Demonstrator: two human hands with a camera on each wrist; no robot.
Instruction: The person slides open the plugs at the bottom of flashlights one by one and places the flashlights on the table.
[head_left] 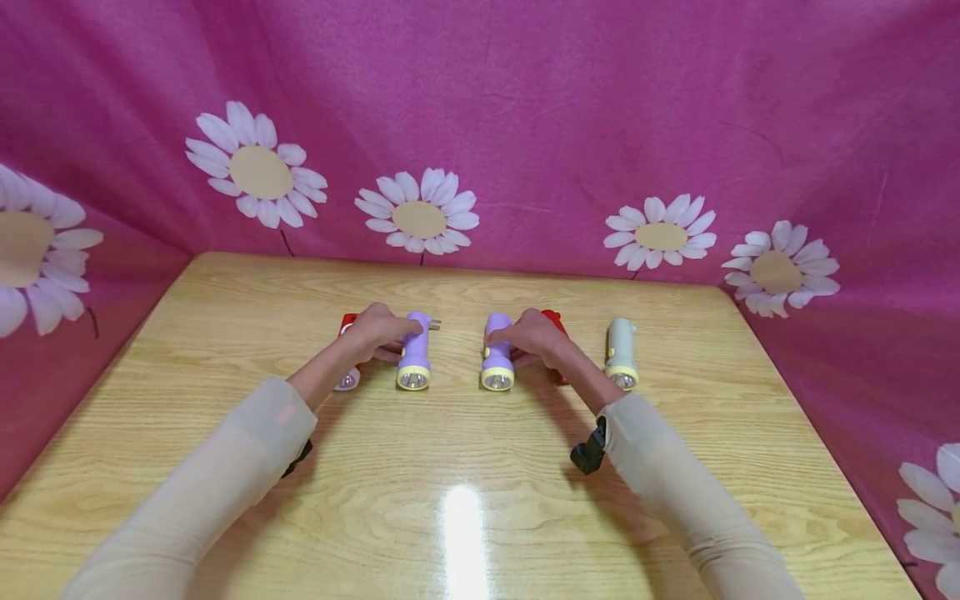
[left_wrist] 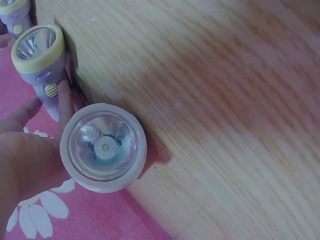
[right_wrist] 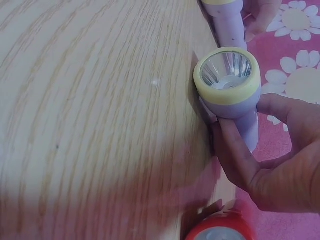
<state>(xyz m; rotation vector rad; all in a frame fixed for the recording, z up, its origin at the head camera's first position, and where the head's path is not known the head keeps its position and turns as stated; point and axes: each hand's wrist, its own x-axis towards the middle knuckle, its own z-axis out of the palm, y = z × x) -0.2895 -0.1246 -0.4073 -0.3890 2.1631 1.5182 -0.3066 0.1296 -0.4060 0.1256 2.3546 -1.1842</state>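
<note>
Two purple flashlights with pale yellow rims lie side by side on the table, lenses toward me. My left hand (head_left: 380,329) pinches the left purple flashlight (head_left: 415,354) between thumb and fingers; metal prongs (head_left: 435,324) stick out beside its tail. In the left wrist view a finger lies beside the yellow switch (left_wrist: 51,90). The right purple flashlight (head_left: 497,354) is gripped by my right hand (head_left: 534,335), thumb on one side and fingers on the other, as the right wrist view shows its yellow rim (right_wrist: 227,95). The hands partly cover both bodies.
A red flashlight with a white rim (head_left: 348,381) lies left of my left hand, mostly hidden. Another red flashlight (head_left: 555,319) sits behind my right hand. Farther right is a grey flashlight (head_left: 621,350). A pink flowered cloth (head_left: 540,142) hangs behind the wooden table (head_left: 390,500).
</note>
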